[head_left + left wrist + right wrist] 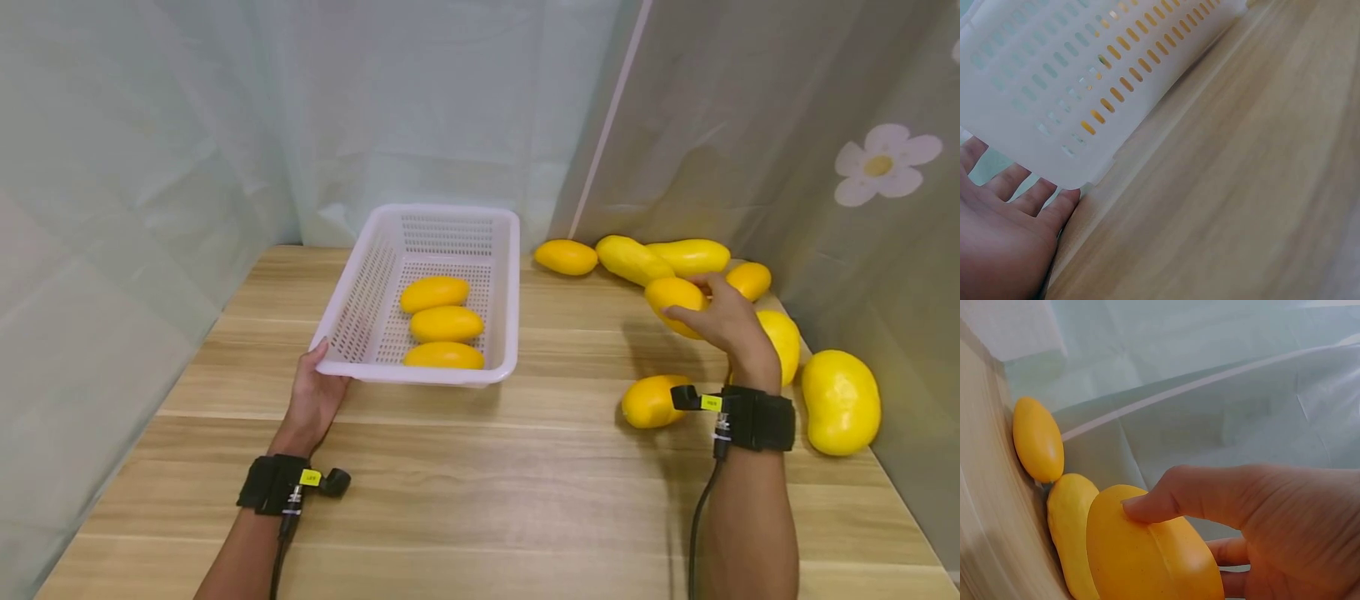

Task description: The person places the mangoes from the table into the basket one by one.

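A white perforated plastic basket (513, 292) holds three yellow-orange mangoes (447, 324) lying crosswise in its near half. At the basket's near left corner my left hand (315, 402) grips the rim, thumb over the top; in the left wrist view its fingers (1007, 181) reach behind the basket wall. My right hand (726, 315) holds a smooth yellow-orange mango (1147, 550) over the table's right side, the thumb pressed on its near face. Under the right wrist lies another mango (651, 402), partly covered by the wrist strap.
Along the back edge lie a mango (566, 257) and two long yellow fruits, one lumpy (632, 259), one smooth (693, 255). Another mango (750, 281) and a round yellow fruit (782, 346) sit beyond the right hand. A big kidney-shaped fruit (842, 402) stands by the right edge. Curtains (450, 100) enclose the table.
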### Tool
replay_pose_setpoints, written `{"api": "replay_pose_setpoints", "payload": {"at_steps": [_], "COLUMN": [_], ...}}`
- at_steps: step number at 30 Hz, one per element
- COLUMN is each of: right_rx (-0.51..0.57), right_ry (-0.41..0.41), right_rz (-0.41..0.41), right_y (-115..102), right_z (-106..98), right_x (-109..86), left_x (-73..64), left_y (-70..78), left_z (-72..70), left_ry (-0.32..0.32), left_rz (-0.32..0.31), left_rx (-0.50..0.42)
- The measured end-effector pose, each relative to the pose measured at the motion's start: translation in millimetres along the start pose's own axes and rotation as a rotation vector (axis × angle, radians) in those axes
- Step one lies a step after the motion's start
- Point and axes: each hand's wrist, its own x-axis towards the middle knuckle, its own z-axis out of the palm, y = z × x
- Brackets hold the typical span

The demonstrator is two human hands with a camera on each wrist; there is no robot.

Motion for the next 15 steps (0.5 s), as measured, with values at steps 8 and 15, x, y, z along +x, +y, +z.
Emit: {"api": "replay_pose_setpoints", "payload": {"at_steps": [8, 15], "right_rx": [0.003, 0.036], "right_ry": [-0.002, -0.012], "right_rz": [-0.027, -0.023], "right_y": [-8, -11], "right_z": [0, -1], "right_x": [0.1, -1.3], "left_x": [-0.5, -0.1], "left_y": [1.0, 1.2], "left_z": [-0.1, 0.3], "left_ry": [-0.002, 0.005], "left_rz": [0.0, -0.005], "left_rx": [0.011, -0.006]}}
